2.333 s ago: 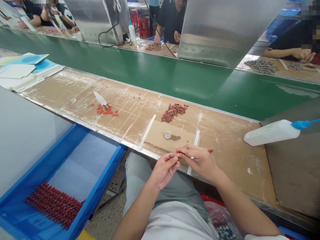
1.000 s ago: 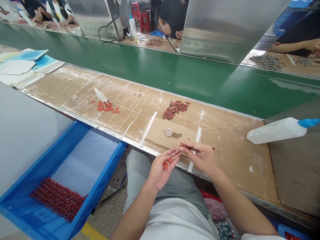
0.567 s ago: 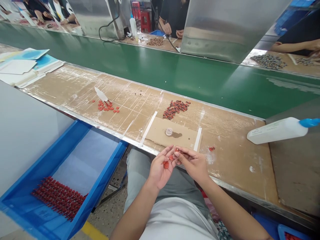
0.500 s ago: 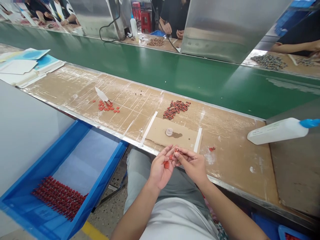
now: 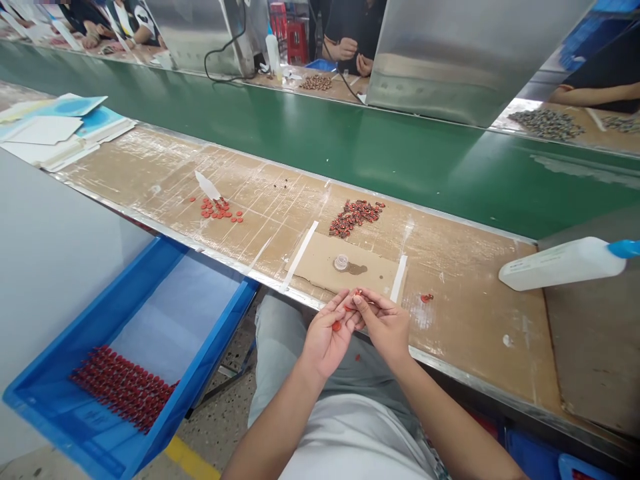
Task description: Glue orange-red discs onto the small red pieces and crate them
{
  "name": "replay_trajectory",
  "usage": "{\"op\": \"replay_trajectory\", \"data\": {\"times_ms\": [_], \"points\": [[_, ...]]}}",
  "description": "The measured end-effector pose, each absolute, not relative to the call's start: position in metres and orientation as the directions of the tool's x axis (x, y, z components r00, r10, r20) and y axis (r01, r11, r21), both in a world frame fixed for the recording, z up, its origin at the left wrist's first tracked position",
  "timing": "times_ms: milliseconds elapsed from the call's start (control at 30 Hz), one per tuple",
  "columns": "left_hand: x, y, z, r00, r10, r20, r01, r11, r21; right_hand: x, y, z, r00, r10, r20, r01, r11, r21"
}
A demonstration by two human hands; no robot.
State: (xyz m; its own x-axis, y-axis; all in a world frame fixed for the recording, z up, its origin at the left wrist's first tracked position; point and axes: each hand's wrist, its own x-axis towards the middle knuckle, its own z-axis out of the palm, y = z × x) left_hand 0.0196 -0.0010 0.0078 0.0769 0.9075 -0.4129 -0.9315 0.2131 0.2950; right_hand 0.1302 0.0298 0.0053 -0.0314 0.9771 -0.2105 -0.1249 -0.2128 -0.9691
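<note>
Pinching a tiny red piece (image 5: pixel 358 293) between the right hand's fingers (image 5: pixel 369 304)

The left hand (image 5: pixel 325 340) has curled in against the right hand (image 5: pixel 383 327), its red disc (image 5: pixel 337 326) nearer the fingertips.

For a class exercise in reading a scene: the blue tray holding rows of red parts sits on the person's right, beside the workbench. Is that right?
No: the head view shows the blue tray on the person's left, not their right. The rest stands: it holds rows of red parts and sits beside the workbench.
</note>
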Motion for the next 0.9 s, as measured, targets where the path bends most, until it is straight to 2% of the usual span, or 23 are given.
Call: {"op": "replay_trajectory", "data": {"times_ms": [100, 400, 633, 767, 900], "points": [[0.016, -0.001, 0.006, 0.079, 0.900, -0.428, -0.927, 0.224, 0.301, 0.130, 0.031, 0.006, -0.012, 0.986, -0.165, -0.112, -0.165, -0.980], [0.012, -0.016, 0.005, 0.002, 0.866, -0.500, -0.837, 0.275, 0.473, 0.133, 0.017, 0.001, 0.029, 0.991, -0.128, 0.008, -0.129, -0.992], [0.011, -0.030, -0.003, -0.030, 0.806, -0.592, -0.810, 0.327, 0.486, 0.129, 0.009, -0.005, 0.168, 0.986, 0.011, -0.028, 0.016, -0.999], [0.018, -0.033, -0.003, -0.003, 0.821, -0.570, -0.835, 0.312, 0.454, 0.119, 0.010, -0.009, 0.202, 0.975, 0.088, -0.003, 0.090, -0.996], [0.028, -0.036, 0.001, 0.015, 0.844, -0.536, -0.799, 0.332, 0.501, 0.114, 0.014, -0.010, 0.234, 0.965, 0.118, 0.048, 0.110, -0.993]]}}
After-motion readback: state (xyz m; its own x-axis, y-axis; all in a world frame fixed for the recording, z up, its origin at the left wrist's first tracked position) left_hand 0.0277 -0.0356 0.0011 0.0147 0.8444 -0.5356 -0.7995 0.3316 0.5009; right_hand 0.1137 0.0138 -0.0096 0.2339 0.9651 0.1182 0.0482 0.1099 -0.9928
